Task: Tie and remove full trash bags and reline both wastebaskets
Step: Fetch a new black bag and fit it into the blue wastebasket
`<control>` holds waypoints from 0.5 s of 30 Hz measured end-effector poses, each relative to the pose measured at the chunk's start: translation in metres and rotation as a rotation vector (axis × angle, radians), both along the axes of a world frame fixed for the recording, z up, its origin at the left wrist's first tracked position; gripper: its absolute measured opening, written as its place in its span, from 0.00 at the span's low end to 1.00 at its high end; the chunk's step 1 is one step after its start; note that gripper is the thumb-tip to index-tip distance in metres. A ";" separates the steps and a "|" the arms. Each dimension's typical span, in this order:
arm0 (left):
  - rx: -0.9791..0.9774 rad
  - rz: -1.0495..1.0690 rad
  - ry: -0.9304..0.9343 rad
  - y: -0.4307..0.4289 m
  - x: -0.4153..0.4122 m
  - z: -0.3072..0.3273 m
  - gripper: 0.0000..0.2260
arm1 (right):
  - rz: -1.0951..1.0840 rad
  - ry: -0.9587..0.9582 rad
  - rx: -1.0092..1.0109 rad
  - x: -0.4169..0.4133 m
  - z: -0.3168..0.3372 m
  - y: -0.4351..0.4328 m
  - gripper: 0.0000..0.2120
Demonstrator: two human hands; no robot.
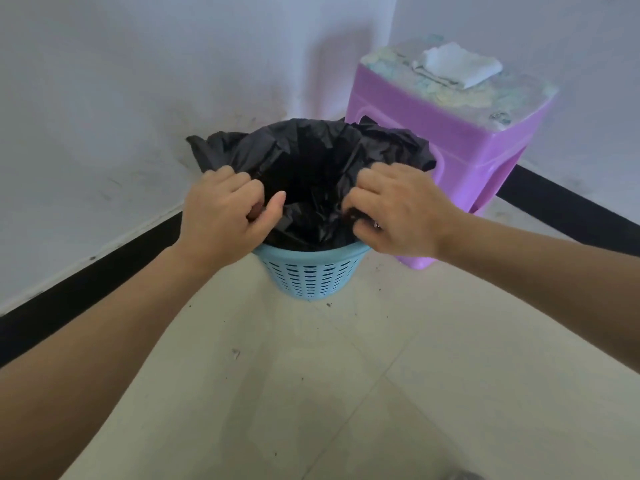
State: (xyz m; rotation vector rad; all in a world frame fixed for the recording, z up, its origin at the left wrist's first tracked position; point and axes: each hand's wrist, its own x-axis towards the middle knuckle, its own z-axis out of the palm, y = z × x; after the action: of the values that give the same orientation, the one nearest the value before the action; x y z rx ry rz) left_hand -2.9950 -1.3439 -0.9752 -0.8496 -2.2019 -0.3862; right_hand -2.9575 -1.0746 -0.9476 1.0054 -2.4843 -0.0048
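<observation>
Head view: purple stool (460,147) beside blue wastebasket (311,275)

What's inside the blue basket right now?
A black bag sits in the basket, its edge gripped by the left hand and right hand. Its interior is too dark to show any contents.

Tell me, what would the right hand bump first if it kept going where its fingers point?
The right hand grips the black bag, so it would press into that crumpled plastic first. Past it, across the bag's mouth, probably the left hand; depth is unclear.
</observation>
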 end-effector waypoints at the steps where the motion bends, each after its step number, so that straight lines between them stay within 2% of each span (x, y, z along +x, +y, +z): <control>1: -0.018 0.009 0.018 -0.004 0.003 -0.002 0.19 | 0.009 -0.002 0.015 0.004 -0.005 0.005 0.06; 8: -0.005 0.034 -0.047 -0.020 0.012 -0.023 0.15 | 0.121 -0.091 0.042 0.026 -0.020 0.035 0.05; 12: 0.203 0.099 -0.140 -0.016 0.011 -0.035 0.17 | 0.138 -0.093 0.103 0.034 -0.037 0.039 0.04; 15: 0.332 0.160 -0.141 -0.007 0.015 -0.040 0.18 | 0.088 -0.102 0.093 0.034 -0.043 0.037 0.04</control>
State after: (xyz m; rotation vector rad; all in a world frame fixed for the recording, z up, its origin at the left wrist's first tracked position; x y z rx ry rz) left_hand -2.9801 -1.3508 -1.0154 -0.4761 -2.2294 -0.7263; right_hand -2.9238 -1.0376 -0.9910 1.1802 -2.5494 -0.0435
